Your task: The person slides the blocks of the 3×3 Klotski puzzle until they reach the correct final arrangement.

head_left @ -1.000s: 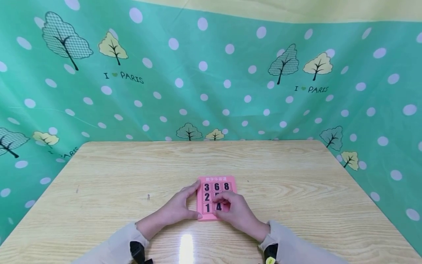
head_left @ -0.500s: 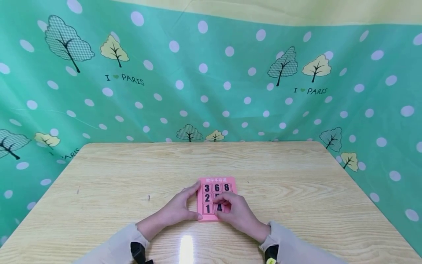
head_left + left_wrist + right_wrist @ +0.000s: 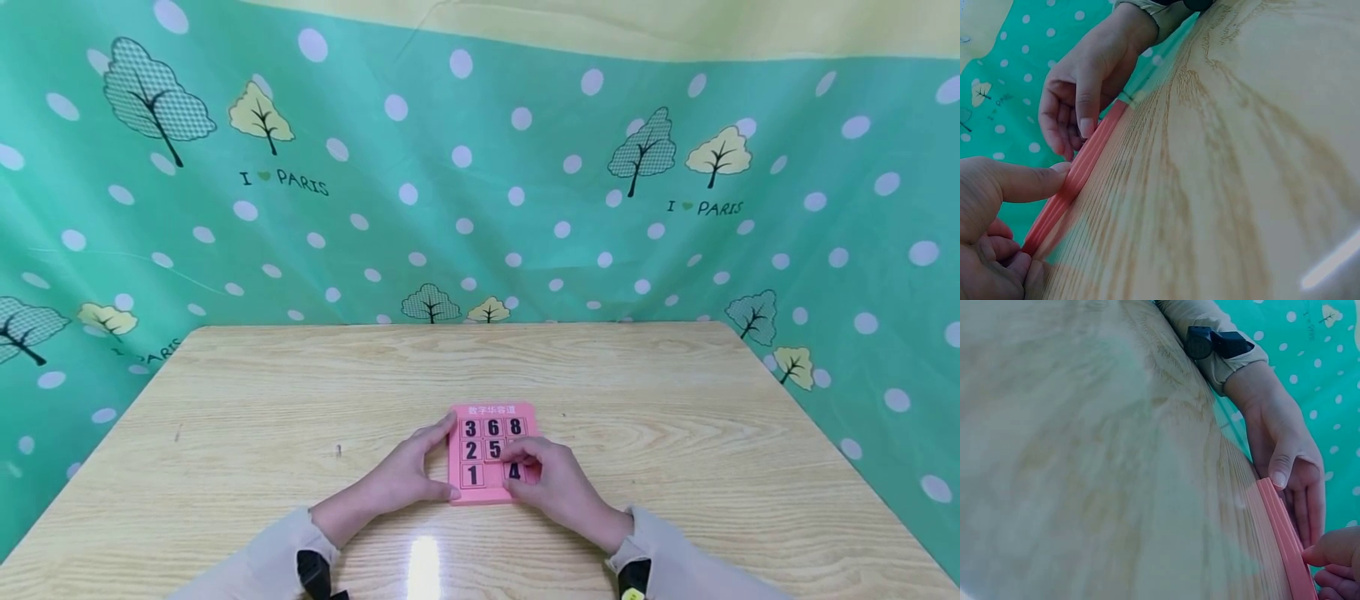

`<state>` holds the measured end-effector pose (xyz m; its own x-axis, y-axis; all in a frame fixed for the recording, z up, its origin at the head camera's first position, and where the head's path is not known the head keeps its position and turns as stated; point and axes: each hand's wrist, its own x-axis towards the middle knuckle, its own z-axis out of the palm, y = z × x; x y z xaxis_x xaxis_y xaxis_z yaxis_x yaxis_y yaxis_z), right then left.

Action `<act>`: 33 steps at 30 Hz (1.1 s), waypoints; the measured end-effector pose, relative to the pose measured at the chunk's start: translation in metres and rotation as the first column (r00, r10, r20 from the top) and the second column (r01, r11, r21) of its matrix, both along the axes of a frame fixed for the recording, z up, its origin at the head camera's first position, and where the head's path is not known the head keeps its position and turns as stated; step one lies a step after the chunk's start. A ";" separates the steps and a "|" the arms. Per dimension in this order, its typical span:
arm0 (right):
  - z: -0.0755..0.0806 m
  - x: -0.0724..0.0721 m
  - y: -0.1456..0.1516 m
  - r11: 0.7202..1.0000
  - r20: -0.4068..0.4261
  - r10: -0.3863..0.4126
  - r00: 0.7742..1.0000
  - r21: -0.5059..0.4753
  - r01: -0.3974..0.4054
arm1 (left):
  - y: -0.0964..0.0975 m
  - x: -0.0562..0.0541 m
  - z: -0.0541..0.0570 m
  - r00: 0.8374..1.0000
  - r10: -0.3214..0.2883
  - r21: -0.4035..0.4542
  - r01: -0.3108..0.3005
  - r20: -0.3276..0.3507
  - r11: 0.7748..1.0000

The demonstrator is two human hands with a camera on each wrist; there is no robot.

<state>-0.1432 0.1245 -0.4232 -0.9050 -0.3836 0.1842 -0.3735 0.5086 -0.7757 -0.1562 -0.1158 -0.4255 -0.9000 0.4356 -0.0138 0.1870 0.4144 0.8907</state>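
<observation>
A pink number slide puzzle (image 3: 480,496) lies flat on the table. My left hand (image 3: 405,473) grips its left side, thumb at the near corner and forefinger at the far one. With thumb and forefinger, my right hand (image 3: 557,487) pinches the 4 tile (image 3: 513,472) in the bottom right slot. To its left is a gap, then the 1 tile (image 3: 472,475). Above stand 3, 6, 8 in the top row and 2, 5 in the middle row; my right fingers cover the tile beside 5. Both wrist views show the puzzle's pink edge (image 3: 1079,178) from the side.
The puzzle rests on a wood-grain table (image 3: 300,383). A green dotted curtain (image 3: 465,192) with printed trees hangs behind and around it. Light reflects off the table's near part. Each sleeve carries a black wrist device (image 3: 1213,342).
My right hand has moved right, sliding the 4 tile from the bottom middle slot to the bottom right. The 5 tile now shows. My left hand has stayed in place.
</observation>
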 end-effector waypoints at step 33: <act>0.004 0.000 -0.003 0.992 0.088 0.062 0.994 -0.117 -0.051 | -0.001 -0.001 0.000 1.000 -0.011 -0.012 0.011 -0.010 1.000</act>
<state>-0.1434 0.1218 -0.4189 -0.8976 -0.4155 0.1473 -0.3236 0.3943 -0.8601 -0.1577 -0.1172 -0.4257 -0.8951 0.4457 -0.0095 0.2010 0.4224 0.8838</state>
